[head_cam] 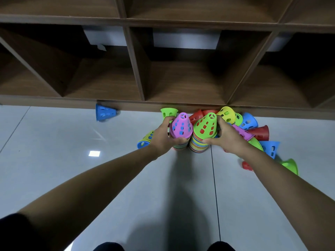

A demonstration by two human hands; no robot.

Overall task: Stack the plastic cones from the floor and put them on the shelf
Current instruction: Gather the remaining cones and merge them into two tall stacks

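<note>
Two stacks of perforated plastic cones stand side by side on the floor in front of the shelf. My left hand (pixel 163 136) grips the purple-topped stack (pixel 181 126) from its left side. My right hand (pixel 226 138) grips the green-topped stack (pixel 205 127) from its right, thumb on its striped lower rims. Loose cones lie around: a blue cone (pixel 105 112) alone to the left, a green cone (pixel 168 113) behind my left hand, a yellow cone (pixel 226 114), and several red, blue, purple and green ones heaped behind my right hand.
The brown wooden shelf (pixel 137 104) runs across the top, its lowest row of open cubbies just above the floor. The floor is glossy grey tile (pixel 72 160). My knees show at the bottom edge.
</note>
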